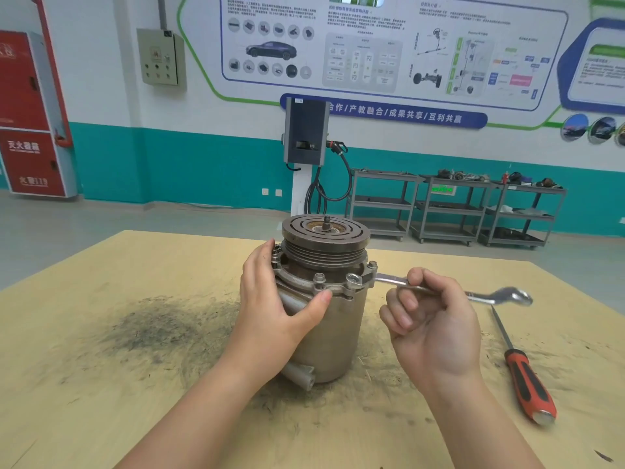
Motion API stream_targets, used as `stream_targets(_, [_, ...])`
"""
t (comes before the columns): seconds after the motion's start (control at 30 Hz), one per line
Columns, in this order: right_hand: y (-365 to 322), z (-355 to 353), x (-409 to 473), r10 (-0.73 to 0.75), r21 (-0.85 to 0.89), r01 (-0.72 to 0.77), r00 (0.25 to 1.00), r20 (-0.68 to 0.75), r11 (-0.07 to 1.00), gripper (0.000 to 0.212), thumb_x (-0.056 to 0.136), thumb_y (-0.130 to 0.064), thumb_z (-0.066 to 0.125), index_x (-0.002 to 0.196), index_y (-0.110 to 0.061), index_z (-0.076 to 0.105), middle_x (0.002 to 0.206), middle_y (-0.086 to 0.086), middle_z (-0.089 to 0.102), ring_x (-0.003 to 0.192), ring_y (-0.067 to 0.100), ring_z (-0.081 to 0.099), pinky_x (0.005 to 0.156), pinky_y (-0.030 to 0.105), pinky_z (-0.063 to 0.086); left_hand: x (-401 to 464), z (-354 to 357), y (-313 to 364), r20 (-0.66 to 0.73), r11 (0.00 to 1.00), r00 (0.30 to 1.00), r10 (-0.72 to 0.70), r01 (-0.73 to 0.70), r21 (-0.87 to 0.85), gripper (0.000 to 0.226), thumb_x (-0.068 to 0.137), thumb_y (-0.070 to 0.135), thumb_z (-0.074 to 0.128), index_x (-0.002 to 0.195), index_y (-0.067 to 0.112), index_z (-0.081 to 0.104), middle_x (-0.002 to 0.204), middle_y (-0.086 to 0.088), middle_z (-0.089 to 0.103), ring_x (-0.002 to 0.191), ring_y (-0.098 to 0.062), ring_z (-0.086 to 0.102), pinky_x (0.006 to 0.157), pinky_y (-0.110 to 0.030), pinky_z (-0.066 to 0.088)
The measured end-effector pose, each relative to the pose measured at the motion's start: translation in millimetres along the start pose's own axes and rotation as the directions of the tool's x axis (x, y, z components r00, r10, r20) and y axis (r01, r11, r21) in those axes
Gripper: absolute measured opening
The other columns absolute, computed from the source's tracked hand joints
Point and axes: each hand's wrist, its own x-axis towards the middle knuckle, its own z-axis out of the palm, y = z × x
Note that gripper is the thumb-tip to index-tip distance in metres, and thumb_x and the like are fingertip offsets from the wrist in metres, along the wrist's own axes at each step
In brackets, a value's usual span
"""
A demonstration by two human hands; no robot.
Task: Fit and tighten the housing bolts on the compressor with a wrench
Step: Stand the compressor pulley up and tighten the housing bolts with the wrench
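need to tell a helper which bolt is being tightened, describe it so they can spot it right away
Find the compressor standing upright on the wooden table, pulley on top. Around its flange sit several bolts; the one meant is at the front right, just right of the bare bolt facing the camera. It alone has the ring end of the wrench over it, held by the right hand.

The blue banner on the wall reads "合作/产教融合/成果共享/互利共赢", and the red cabinet bears "灭火器箱" and "火警119"; the wall poster's small print is too blurred to read.
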Motion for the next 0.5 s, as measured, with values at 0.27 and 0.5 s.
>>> stream_targets(0.27, [6.9, 0.6, -0.2, 0.066, 0.144, -0.062, 0.998, -0.019, 0.988, 0.029, 0.083, -0.024, 0.051, 0.054, -0.017, 0.051, 0.051, -0.001, 0.034, 0.038, 0.012, 0.029, 0.035, 0.020, 0.026, -0.6, 0.6, 1.0, -0.013, 1.000, 1.000, 0.008, -0.008, 0.003, 0.109, 0.064, 0.079, 0.053, 0.154, 0.032, 0.014, 0.146, 0.023, 0.021, 0.142, -0.006, 0.025, 0.120, -0.039, 0.029])
stream_targets(0.5, [-5.1, 1.3, 1.8, -0.032, -0.186, 0.043, 0.998, 0.062, 0.982, 0.048, 0.100, -0.029, 0.042, 0.055, -0.021, 0.057, 0.050, 0.001, 0.042, 0.041, 0.014, 0.036, 0.042, 0.022, 0.033, -2.7, 0.6, 2.5, -0.010, 1.000, 1.000, 0.010, -0.010, -0.023, 0.108, 0.065, 0.078, 0.053, 0.154, 0.035, 0.010, 0.141, 0.032, 0.017, 0.143, -0.003, 0.021, 0.117, -0.030, 0.025])
